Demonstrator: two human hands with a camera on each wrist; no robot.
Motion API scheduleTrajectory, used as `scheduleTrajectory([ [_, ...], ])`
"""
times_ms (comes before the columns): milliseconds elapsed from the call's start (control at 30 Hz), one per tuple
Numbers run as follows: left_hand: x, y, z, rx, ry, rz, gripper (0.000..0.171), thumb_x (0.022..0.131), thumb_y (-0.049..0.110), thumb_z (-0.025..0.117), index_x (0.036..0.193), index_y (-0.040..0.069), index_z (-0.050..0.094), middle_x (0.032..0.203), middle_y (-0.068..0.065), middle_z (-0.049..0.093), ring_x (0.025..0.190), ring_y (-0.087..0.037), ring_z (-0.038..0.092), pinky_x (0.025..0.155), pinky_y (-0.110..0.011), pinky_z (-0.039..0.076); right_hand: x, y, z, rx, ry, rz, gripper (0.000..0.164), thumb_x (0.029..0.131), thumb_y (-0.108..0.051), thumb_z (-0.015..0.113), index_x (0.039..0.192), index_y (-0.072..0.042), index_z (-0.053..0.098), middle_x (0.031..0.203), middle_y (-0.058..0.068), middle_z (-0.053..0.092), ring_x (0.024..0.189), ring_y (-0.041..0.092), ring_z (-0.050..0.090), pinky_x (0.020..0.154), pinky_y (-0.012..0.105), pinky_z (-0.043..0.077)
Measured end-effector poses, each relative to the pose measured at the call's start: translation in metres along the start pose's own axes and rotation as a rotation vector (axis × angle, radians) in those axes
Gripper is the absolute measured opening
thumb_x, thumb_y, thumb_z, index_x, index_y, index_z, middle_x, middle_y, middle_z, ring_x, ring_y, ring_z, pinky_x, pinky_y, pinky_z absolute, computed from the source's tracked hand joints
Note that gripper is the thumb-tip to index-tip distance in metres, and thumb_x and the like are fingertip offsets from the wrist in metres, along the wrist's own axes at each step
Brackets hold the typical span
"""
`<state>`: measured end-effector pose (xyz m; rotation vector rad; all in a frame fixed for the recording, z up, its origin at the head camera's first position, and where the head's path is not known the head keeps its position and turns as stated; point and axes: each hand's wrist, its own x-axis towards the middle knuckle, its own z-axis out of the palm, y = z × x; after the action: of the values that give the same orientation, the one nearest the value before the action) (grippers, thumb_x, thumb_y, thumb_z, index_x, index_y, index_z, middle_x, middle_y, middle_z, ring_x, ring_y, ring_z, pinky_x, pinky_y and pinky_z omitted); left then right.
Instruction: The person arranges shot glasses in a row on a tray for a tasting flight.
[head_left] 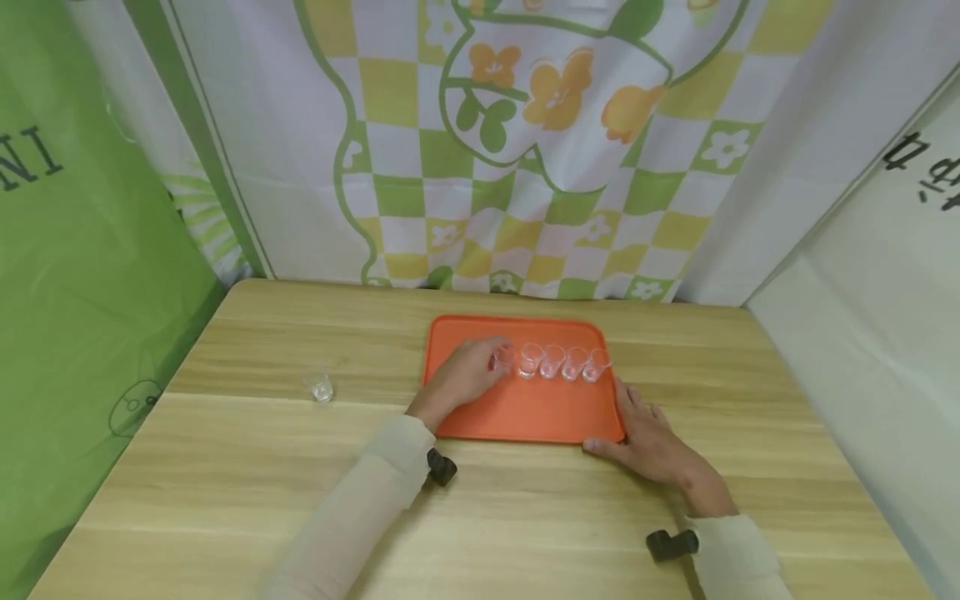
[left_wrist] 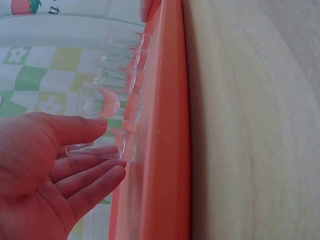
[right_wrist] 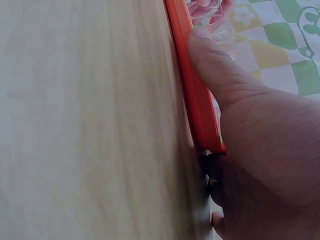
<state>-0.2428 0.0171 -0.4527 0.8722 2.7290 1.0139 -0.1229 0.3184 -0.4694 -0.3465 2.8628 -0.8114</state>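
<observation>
My left hand (head_left: 468, 371) pinches a small clear shot glass (head_left: 505, 358) between thumb and fingers, at the left end of a row on the orange tray (head_left: 517, 417). In the left wrist view this glass (left_wrist: 128, 145) stands upright, its base close over the tray floor. Several more shot glasses (head_left: 553, 362) line up to its right, close together. At the tray's near right corner my right hand (head_left: 652, 442) holds on, thumb (right_wrist: 215, 62) along the front rim and fingers against the right side. Part of those fingers is hidden in the right wrist view.
Another clear shot glass (head_left: 321, 387) is on the wooden table (head_left: 525, 517), left of the tray. A patterned curtain (head_left: 525, 233) hangs behind the table's back edge. Green cloth (head_left: 90, 292) covers the left side and a white sheet (head_left: 862, 275) the right.
</observation>
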Motion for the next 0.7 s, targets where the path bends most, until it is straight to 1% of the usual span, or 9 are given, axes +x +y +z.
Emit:
scheduleTrajectory([
  [100,-0.0010,0.0007,0.0010,-0.007,-0.012,-0.022,0.040,0.102,0.018,0.067,0.140,0.008,0.061,0.115,-0.007,0.072,0.101,-0.019,0.067,0.085,-0.035,0.055,-0.0009,0.0001,0.0008,0.003,-0.001,-0.004,0.114,0.094,-0.054,0.071,0.163,0.001,-0.001,0.163,0.036,0.013,0.149,0.055,0.012,0.114,0.075,0.005],
  [267,-0.0002,0.0014,0.0016,-0.003,-0.024,-0.036,0.042,0.103,0.019,0.067,0.143,0.007,0.059,0.119,-0.007,0.071,0.104,-0.020,0.067,0.087,-0.036,0.055,-0.0006,0.0010,0.0013,0.003,0.007,-0.013,0.113,0.094,-0.053,0.071,0.164,-0.001,-0.001,0.163,0.035,0.015,0.148,0.055,0.014,0.113,0.076,0.006],
  [567,0.0021,0.0020,0.0011,0.000,-0.043,-0.048,0.041,0.103,0.019,0.066,0.141,0.007,0.059,0.115,-0.006,0.070,0.102,-0.019,0.065,0.085,-0.034,0.054,-0.0006,0.0005,0.0017,0.000,0.011,-0.013,0.113,0.094,-0.053,0.072,0.163,-0.001,-0.001,0.162,0.036,0.015,0.148,0.056,0.014,0.113,0.076,0.005],
  [700,0.0030,0.0031,0.0001,0.006,-0.049,-0.053,0.041,0.103,0.019,0.067,0.141,0.007,0.059,0.114,-0.007,0.070,0.102,-0.020,0.065,0.086,-0.035,0.054,-0.0010,-0.0003,0.0015,0.002,0.009,-0.007,0.114,0.094,-0.053,0.072,0.163,0.000,-0.001,0.162,0.036,0.015,0.148,0.055,0.013,0.114,0.075,0.005],
])
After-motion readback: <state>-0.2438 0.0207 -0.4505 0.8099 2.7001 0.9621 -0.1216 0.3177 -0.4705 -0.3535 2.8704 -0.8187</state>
